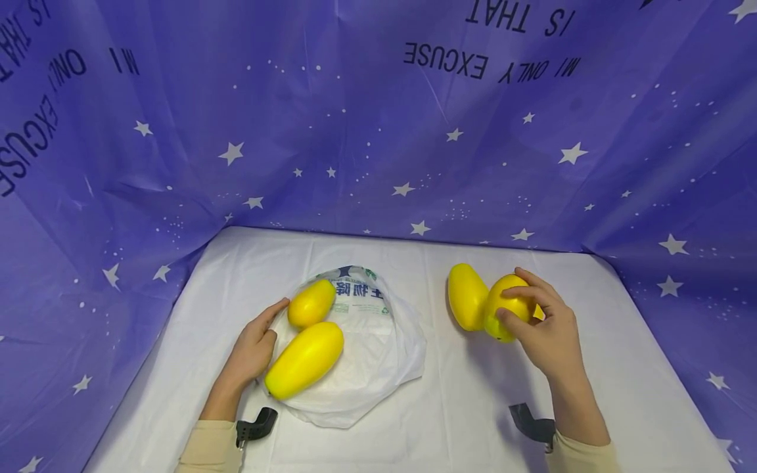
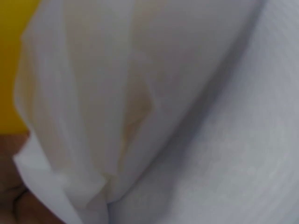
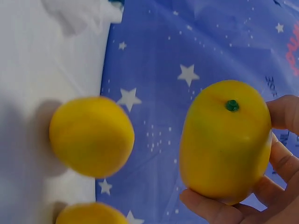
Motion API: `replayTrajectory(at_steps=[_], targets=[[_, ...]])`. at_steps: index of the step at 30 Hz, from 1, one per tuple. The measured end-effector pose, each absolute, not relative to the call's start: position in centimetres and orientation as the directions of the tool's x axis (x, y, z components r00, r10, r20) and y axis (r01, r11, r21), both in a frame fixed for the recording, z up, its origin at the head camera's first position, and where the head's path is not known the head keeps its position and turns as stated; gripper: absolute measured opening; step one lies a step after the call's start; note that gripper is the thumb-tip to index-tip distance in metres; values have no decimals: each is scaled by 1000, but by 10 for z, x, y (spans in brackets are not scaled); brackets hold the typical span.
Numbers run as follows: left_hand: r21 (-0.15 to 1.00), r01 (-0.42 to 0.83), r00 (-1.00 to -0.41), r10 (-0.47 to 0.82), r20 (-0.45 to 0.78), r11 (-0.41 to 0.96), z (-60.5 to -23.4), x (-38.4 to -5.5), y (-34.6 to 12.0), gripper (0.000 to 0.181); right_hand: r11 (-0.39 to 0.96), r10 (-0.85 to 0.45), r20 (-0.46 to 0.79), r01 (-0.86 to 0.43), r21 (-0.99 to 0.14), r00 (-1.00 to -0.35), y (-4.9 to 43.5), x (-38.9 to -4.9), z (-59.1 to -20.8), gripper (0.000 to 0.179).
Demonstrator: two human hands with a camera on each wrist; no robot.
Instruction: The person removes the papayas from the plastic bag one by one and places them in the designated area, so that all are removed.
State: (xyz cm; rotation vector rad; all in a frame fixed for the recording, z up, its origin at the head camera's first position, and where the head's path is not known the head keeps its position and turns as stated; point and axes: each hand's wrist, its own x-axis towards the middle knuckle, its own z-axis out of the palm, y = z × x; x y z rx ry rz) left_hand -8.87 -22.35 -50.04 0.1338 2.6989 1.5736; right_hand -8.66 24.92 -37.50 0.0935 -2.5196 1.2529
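Fruit [image 1: 495, 303], right of frame centre, is pinched by the right hand [image 1: 551, 328], long way roughly up-and-down; the bag [image 1: 408, 341] lies left, by the left hand [image 1: 251, 351], whose grip I can't tell.

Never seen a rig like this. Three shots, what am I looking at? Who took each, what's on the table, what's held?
No machine here: a person works with two bare hands. The wide picture is from a head camera looking forward and down; the other two come from cameras worn on the wrists. The left one, blurred, mostly shows bag film.

On the white tablecloth sits an open white plastic bag with a yellow mango and a longer yellow fruit in it. To the right are a second mango and another yellow fruit, mostly hidden.

The right hand holds a mango with a green stem. The left hand is at the bag's rim; its exact hold is unclear.
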Motion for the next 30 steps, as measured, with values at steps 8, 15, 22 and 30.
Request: replayTrajectory(at_steps=[8, 15, 22, 30], targets=[[874, 64, -996, 83, 27, 482, -500, -88, -224, 62, 644, 161, 321, -147, -750, -933, 272, -87, -376, 23], [871, 63, -996, 79, 28, 487, -499, -88, -223, 62, 618, 286, 282, -48, -784, -916, 293, -91, -380, 22], [874, 64, -996, 80, 29, 482, -498, -88, -223, 62, 588, 357, 230, 26, -809, -905, 312, -93, -387, 23], [876, 52, -997, 80, 16, 479, -497, -87, -222, 62, 585, 416, 137, 150, -797, -899, 334, -96, -400, 26]])
